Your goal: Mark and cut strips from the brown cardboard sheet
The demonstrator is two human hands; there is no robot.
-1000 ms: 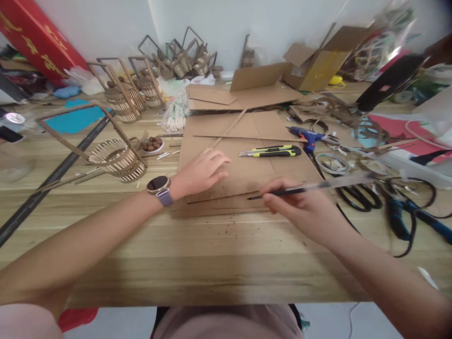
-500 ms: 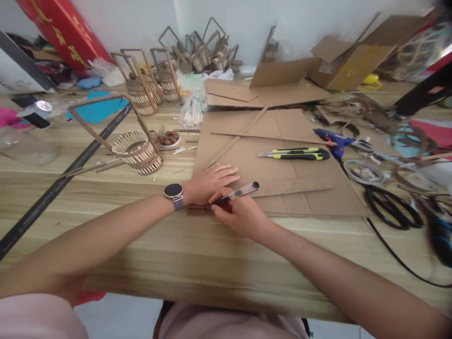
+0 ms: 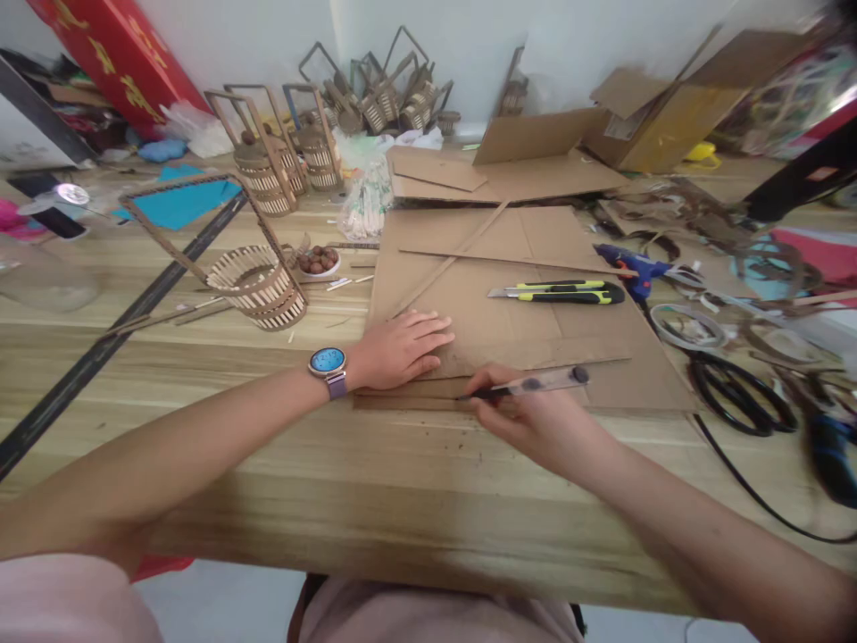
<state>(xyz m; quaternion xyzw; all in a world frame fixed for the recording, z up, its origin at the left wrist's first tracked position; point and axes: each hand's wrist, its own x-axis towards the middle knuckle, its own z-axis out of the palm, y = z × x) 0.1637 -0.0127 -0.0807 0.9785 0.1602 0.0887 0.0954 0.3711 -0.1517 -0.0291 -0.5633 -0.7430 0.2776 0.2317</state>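
My left hand (image 3: 405, 348) lies flat with spread fingers, pressing a cardboard strip (image 3: 569, 352) down on the larger cardboard sheet (image 3: 469, 308). Gripped in my right hand (image 3: 536, 415) is a black-tipped pen (image 3: 545, 382) with a clear barrel. Its point is at the near part of the sheet, just below the strip's edge. A yellow-and-black utility knife (image 3: 569, 292) rests on the sheet beyond both hands. Thin cardboard strips (image 3: 495, 258) lie crossed near the sheet's far side.
To the left stands a small slatted basket (image 3: 258, 290) with a tall handle, beside a dish of brown balls (image 3: 319, 262). A blue glue gun (image 3: 633, 266) and black-handled scissors (image 3: 740, 393) lie to the right. More baskets (image 3: 264, 179) and a cardboard box (image 3: 683, 112) stand at the back.
My right hand has slid to the right with the pen, along the sheet's near edge and away from my left hand. My left hand stays put; the watch face has lit up.
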